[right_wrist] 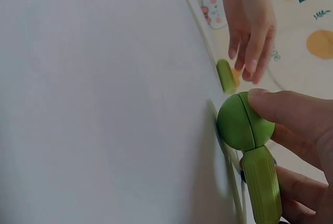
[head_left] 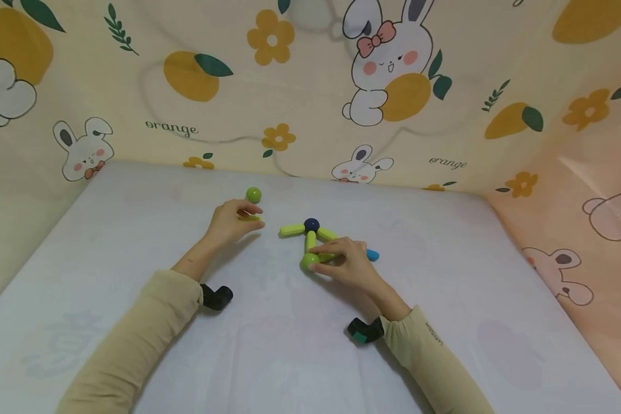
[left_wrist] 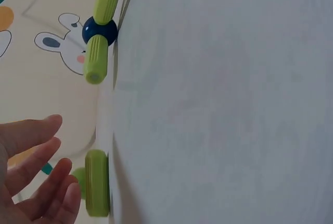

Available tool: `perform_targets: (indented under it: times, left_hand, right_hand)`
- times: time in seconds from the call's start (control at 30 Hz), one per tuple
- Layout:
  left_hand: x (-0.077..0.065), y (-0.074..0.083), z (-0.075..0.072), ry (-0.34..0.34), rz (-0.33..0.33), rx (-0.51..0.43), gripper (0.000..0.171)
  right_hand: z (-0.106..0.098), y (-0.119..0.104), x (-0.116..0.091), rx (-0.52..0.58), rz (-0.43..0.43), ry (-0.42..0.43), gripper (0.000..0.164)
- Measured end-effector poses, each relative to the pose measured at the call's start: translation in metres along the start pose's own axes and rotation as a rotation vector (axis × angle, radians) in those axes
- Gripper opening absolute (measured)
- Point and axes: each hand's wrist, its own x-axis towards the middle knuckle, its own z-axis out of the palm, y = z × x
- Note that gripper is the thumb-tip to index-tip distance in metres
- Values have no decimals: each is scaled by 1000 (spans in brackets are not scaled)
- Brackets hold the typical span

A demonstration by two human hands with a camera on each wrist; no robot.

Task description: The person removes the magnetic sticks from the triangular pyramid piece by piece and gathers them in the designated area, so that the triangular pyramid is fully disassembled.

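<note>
My right hand [head_left: 349, 264] pinches a green ball [head_left: 309, 262] at the near corner of a frame of sticks and balls. A light green stick [right_wrist: 263, 182] runs out of that ball in the right wrist view. At the frame's far corner sits a dark blue ball [head_left: 311, 225], with a light green stick [head_left: 292, 230] pointing left from it. Part of a blue stick [head_left: 373, 255] shows past my right hand, which hides what it joins. My left hand [head_left: 230, 221], fingers loosely bent, hovers by a separate green stick [left_wrist: 97, 182] lying on the table.
A loose green ball [head_left: 253, 195] lies just beyond my left hand. The white-covered table [head_left: 269, 356] meets a printed cloth wall [head_left: 310, 103] at the back, and more cloth rises along the right side. A black wrist device [head_left: 217, 297] sits at the left cuff.
</note>
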Motion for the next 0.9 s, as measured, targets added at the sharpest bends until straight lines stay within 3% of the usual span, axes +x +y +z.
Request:
perform_targets:
  times: [0.5, 0.9]
  left_hand:
    - [-3, 9, 27, -136, 77, -12, 32]
    - [1, 11, 34, -190, 17, -36, 34]
  right_hand:
    - [-4, -14, -1, -28, -5, -42, 31]
    - [-5, -12, 24, 94, 168, 50, 31]
